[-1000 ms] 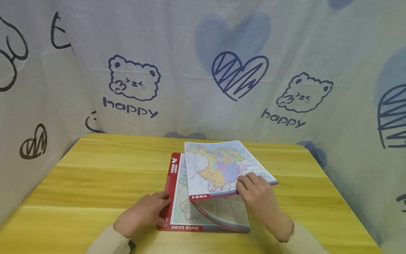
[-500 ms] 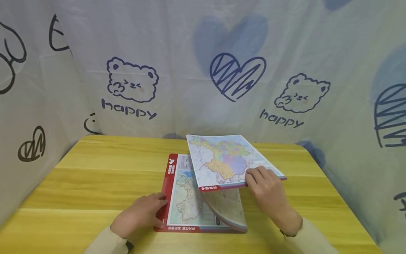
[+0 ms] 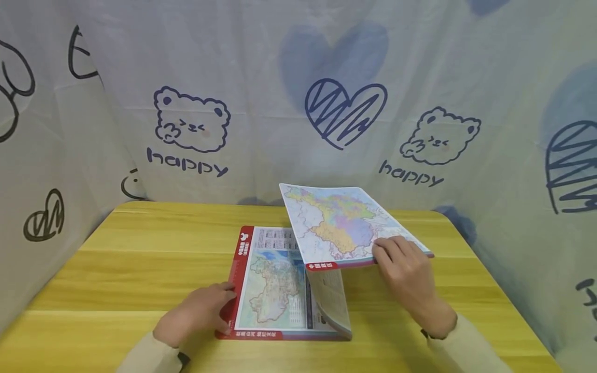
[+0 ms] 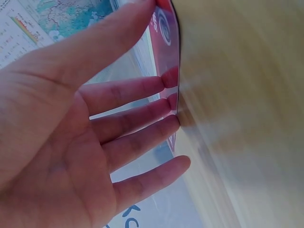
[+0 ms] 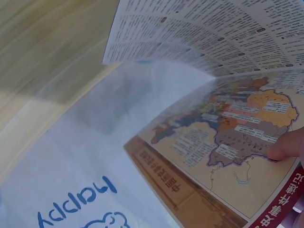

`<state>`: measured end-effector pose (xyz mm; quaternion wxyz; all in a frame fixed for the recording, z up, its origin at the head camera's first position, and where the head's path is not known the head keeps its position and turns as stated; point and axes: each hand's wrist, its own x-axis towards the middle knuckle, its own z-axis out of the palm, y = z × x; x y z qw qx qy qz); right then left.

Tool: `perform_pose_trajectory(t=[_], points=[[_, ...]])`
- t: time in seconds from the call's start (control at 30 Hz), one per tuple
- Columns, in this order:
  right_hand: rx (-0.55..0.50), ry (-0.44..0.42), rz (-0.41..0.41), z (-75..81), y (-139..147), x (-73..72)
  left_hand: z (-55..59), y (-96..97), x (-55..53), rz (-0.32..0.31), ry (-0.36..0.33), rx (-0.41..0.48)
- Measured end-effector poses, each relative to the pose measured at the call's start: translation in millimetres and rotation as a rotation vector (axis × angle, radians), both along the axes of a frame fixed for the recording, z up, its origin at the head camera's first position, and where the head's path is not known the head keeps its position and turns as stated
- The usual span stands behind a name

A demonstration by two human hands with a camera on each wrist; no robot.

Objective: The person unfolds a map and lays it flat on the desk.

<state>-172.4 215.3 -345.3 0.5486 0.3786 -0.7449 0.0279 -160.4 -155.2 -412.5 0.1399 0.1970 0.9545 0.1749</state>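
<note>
A folding map of glossy sheets lies partly opened on the table. Its lower panel [image 3: 275, 290], with a red left border, is flat on the wood. The upper panel [image 3: 338, 220], printed with a coloured map, is lifted and tilted above it, with a bent fold between them. My right hand [image 3: 406, 274] pinches the upper panel's near right edge; in the right wrist view its thumb [image 5: 287, 145] presses on a brown map printed on the underside. At the lower left, my left hand [image 3: 191, 313] rests its nearly straight fingertips on the red border [image 4: 166, 52].
The yellow wood-grain table [image 3: 154, 248] extends around the map. Behind it and at both sides hangs a pale curtain [image 3: 261, 140] printed with hearts, bear faces and the word "happy".
My right hand has raised the upper panel and moved it right and away, showing more of the lower panel. The lower panel and left hand have shifted slightly left in view.
</note>
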Motion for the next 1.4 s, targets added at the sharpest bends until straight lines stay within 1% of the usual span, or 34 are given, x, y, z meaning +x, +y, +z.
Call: perform_pose_trajectory(t=[0.1, 0.27, 0.43, 0.53, 0.67, 0.83, 1.07, 1.27, 1.4], points=[[-0.002, -0.017, -0.027, 1.6, 5, -0.7, 0.0, -2.8, -0.8, 0.001, -0.01, 0.012], [-0.006, -0.042, -0.047, 2.2, 14, -2.8, -0.7, -6.9, -2.7, 0.002, -0.018, 0.022], [0.015, -0.082, -0.094, 4.6, 23, -2.0, -1.5, -12.9, -5.9, 0.007, -0.023, 0.028], [0.004, -0.109, -0.098, 5.4, 30, -2.8, -1.2, -16.8, -7.1, 0.006, -0.026, 0.033], [-0.045, -0.134, -0.07, 4.4, 38, -5.6, -0.3, -21.9, -8.0, 0.013, -0.032, 0.041], [-0.089, -0.13, -0.077, 2.8, 49, -8.5, 0.9, -28.2, -9.5, 0.026, -0.042, 0.037], [-0.108, -0.105, -0.147, 6.4, 66, -9.6, 1.1, -38.8, -10.5, 0.063, -0.049, 0.029], [-0.113, -0.105, -0.219, 7.3, 79, -9.3, 0.8, -47.3, -13.1, 0.071, -0.047, 0.007], [-0.124, -0.092, -0.236, 5.0, 87, -11.3, 1.3, -51.6, -14.1, 0.068, -0.048, -0.002]])
